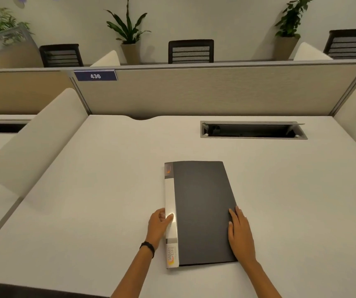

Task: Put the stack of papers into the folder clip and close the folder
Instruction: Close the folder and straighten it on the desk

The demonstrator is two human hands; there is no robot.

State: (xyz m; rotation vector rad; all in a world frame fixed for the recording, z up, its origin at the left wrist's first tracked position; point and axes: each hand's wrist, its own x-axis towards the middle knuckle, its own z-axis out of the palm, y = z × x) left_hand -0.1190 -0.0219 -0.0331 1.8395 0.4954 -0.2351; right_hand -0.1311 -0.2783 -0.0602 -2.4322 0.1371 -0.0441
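Note:
A dark grey folder (200, 209) with a white spine strip lies closed and flat on the white desk (86, 211), spine to the left. My left hand (158, 226) rests against the spine edge, fingers curled onto the white strip. My right hand (239, 231) lies flat on the folder's right edge, fingers stretched out and close together. No papers are visible; the cover hides whatever is inside.
An open cable tray (252, 130) is sunk into the desk at the back right. Beige partitions (205, 93) close off the back, and curved white dividers (35, 147) stand on both sides. Chairs and potted plants stand beyond the partition.

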